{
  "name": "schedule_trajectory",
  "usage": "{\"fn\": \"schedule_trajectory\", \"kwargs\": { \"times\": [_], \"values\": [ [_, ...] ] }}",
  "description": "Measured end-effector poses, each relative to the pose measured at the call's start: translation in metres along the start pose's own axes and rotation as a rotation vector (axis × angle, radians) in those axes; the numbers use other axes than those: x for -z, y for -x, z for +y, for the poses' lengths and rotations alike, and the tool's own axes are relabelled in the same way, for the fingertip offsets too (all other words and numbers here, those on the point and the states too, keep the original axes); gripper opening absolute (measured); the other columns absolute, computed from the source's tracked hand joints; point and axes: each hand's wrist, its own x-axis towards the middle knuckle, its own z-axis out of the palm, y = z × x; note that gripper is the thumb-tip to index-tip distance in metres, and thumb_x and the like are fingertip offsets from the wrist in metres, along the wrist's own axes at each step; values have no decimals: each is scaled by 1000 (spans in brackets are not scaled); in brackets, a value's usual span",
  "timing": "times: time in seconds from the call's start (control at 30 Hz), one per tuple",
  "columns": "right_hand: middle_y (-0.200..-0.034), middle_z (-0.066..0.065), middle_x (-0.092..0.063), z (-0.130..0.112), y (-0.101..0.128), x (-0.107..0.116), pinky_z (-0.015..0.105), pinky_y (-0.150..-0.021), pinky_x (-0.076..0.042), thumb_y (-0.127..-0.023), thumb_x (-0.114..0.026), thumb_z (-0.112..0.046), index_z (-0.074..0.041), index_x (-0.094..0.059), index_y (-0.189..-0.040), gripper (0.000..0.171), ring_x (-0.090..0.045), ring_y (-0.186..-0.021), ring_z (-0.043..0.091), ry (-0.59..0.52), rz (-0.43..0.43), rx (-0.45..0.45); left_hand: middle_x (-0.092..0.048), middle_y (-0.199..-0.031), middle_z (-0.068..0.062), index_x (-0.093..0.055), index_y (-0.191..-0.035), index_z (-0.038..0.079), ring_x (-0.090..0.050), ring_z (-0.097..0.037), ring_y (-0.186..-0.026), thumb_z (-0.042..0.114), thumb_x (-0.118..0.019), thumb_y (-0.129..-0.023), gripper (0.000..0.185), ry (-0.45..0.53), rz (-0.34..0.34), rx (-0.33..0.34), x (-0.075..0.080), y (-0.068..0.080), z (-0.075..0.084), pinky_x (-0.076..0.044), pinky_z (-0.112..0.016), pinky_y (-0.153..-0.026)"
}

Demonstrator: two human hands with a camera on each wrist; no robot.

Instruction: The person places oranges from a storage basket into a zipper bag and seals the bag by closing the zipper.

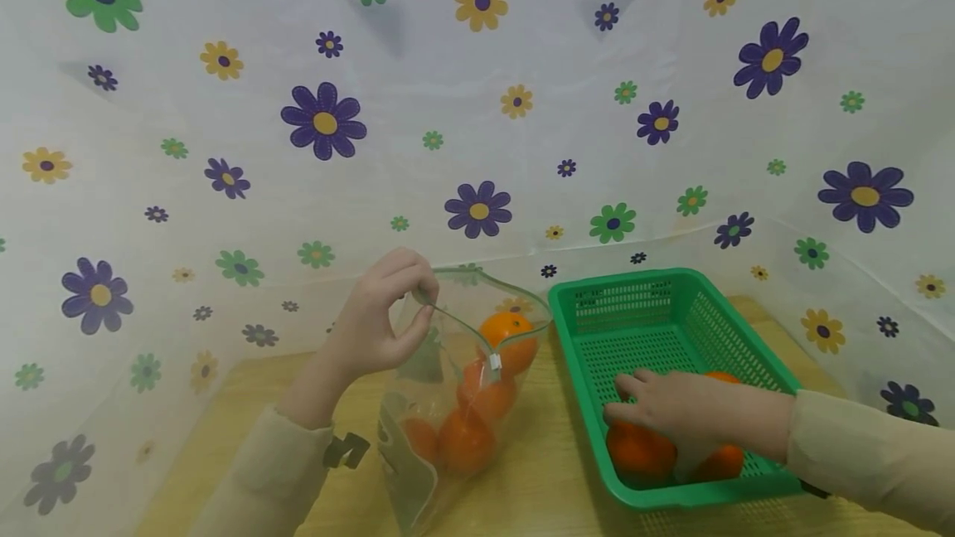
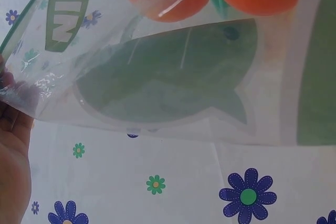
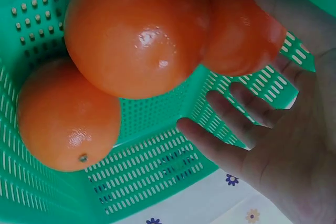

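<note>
My left hand (image 1: 388, 313) pinches the green-edged rim of a clear zip bag (image 1: 421, 371) between thumb and fingers. Its mouth gapes, with a white slider (image 1: 495, 362) at the front. Several oranges (image 1: 467, 441) lie inside, and a green fish print (image 2: 173, 77) shows on the side in the left wrist view. My right hand (image 1: 679, 408) reaches into a green basket (image 1: 582, 396) over oranges (image 1: 642, 450). In the right wrist view its thumb overlaps one orange (image 3: 239, 30), while the other fingers extend loosely beside it. Another orange (image 3: 68, 116) sits apart from that hand.
The basket has perforated walls and stands to the right of the bag on a wooden table (image 1: 537, 471). A white flower-printed sheet (image 1: 418, 189) rises behind and at both sides. A dark strap piece (image 1: 346, 450) sticks out at the left cuff.
</note>
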Motion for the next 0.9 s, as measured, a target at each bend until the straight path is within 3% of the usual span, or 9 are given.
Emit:
{"fn": "schedule_trajectory", "kwargs": {
  "times": [0.27, 0.63, 0.77, 0.9],
  "values": [
    [-113, -4, -49, 4, -4, -5, 26, -70, -50, -69, -98, -38, -31, -49, -127, 77, -49, -89, 10, -63, 33, 27, -57, -84, -3, -62, -88, 9, -51, -17, -83, -1, -60, -80, 13, -10, 7, -17, 0, 0, 0, -43, -24, -78],
    [-107, -6, -49, 7, -9, -8, 26, -70, -51, -67, -99, -34, -32, -50, -125, 76, -48, -82, 6, -133, -8, -16, -58, -85, -4, -61, -89, 8, -52, -18, -83, -4, -63, -78, 16, -9, 7, -19, -1, -1, 0, -44, -24, -79],
    [-108, -6, -50, 7, -9, -8, 27, -71, -52, -67, -100, -34, -33, -51, -125, 75, -50, -84, 6, -127, -14, -5, -58, -85, -3, -62, -88, 8, -52, -17, -83, 5, -59, -87, 4, -13, 5, -17, -2, -2, -1, -44, -25, -80],
    [-106, -7, -49, 7, -10, -6, 26, -70, -51, -68, -99, -34, -33, -52, -124, 74, -48, -82, 6, -120, -16, 14, -58, -85, -3, -62, -88, 7, -52, -18, -83, 11, -56, -93, 9, -17, 9, -25, -2, -1, -2, -44, -25, -80]
  ]
}}
